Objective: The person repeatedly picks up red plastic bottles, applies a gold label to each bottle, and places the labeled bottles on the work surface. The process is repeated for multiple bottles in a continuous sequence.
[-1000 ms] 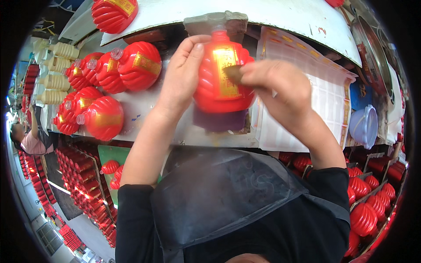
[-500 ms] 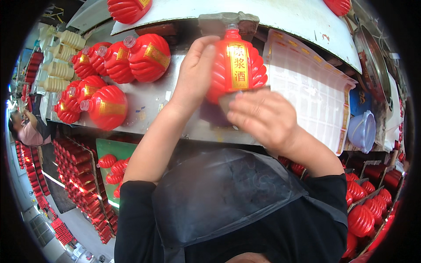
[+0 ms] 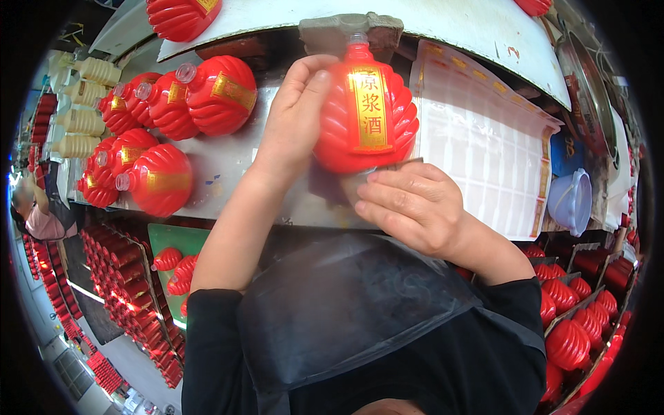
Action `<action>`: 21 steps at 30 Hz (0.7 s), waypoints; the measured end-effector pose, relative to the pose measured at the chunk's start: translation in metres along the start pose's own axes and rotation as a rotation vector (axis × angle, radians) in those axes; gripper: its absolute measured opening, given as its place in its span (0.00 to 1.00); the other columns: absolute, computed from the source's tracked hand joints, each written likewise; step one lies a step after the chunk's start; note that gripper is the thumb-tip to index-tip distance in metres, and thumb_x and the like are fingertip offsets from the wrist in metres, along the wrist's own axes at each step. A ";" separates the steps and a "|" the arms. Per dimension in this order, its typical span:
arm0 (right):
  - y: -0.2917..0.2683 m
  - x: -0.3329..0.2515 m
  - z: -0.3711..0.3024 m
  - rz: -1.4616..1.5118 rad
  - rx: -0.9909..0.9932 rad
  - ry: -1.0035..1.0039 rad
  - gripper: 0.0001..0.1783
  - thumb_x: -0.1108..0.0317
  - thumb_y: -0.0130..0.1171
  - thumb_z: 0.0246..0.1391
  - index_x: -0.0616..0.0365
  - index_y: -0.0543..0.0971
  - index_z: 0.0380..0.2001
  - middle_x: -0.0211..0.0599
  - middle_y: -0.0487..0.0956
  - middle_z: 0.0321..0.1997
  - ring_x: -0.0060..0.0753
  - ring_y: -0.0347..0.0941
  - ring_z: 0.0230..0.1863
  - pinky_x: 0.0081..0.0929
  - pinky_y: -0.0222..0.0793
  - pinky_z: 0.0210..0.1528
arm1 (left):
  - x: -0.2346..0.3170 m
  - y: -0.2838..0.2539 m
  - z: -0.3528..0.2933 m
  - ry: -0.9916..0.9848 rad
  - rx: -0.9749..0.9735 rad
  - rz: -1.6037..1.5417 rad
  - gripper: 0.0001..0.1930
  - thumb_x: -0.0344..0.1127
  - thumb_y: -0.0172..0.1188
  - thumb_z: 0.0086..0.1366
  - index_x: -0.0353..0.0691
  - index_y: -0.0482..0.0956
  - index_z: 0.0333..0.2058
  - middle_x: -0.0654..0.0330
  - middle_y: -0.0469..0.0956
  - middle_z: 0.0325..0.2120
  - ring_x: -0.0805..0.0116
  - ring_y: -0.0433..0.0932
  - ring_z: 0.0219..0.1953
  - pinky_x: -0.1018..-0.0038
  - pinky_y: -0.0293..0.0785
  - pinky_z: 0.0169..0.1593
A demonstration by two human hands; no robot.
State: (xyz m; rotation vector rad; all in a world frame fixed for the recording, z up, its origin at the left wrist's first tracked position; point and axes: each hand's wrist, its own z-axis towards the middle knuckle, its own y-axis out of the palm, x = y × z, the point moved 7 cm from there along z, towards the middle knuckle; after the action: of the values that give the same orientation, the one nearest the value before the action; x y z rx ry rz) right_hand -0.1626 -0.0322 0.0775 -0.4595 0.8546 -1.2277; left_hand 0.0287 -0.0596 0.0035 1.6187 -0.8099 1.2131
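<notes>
A red ribbed bottle (image 3: 330, 149) with a clear neck and a yellow-gold front label (image 3: 372, 111) lies on the work table, its neck against a grey block (image 3: 387, 33). My left hand (image 3: 296, 114) grips the bottle's left side, thumb along its upper edge. Just below the bottle's base is my right hand (image 3: 418, 207), fingers pressed together over a thin brownish flat piece (image 3: 356, 183). What that piece is made of I cannot make out. Several more red bottles (image 3: 221, 93) with gold labels lie grouped at the left.
A translucent label sheet (image 3: 477, 138) with gold edging lies right of the bottle. A white board (image 3: 456, 28) spans the back. Beyond the sheet sits a pale blue bucket (image 3: 570, 200). Divided crates of red bottles (image 3: 568, 344) stand at lower right. A person (image 3: 45, 214) is at far left.
My right hand and the flat piece have moved down from the label's lower end to below the bottle's base. My left hand stays on the bottle's side. The whole view shifts slightly.
</notes>
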 end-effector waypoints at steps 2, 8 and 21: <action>-0.006 0.010 -0.004 0.195 -0.021 0.110 0.11 0.79 0.70 0.51 0.59 0.87 0.39 0.42 0.88 0.45 0.41 0.86 0.46 0.35 0.81 0.45 | 0.000 -0.001 0.001 -0.015 -0.003 -0.002 0.15 0.36 0.47 0.84 0.36 0.76 0.59 0.60 0.80 0.52 0.76 0.79 0.52 0.75 0.77 0.59; -0.036 0.054 -0.009 0.104 0.185 0.379 0.19 0.91 0.71 0.45 0.60 0.86 0.40 0.42 0.88 0.43 0.45 0.87 0.47 0.36 0.82 0.51 | 0.002 -0.004 0.009 -0.021 -0.037 0.021 0.14 0.35 0.48 0.83 0.35 0.76 0.57 0.59 0.81 0.50 0.75 0.80 0.52 0.75 0.77 0.59; -0.028 0.053 -0.019 0.453 0.150 0.559 0.11 0.83 0.63 0.60 0.63 0.85 0.45 0.42 0.85 0.48 0.39 0.84 0.50 0.33 0.78 0.51 | 0.013 -0.004 0.001 0.192 0.074 0.276 0.17 0.39 0.47 0.83 0.33 0.72 0.60 0.54 0.79 0.55 0.68 0.77 0.58 0.70 0.73 0.64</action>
State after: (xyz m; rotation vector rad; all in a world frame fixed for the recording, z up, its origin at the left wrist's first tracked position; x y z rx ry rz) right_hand -0.1896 -0.0885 0.0693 0.2132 1.2467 -0.9909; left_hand 0.0365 -0.0592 0.0143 1.4535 -0.8934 1.5837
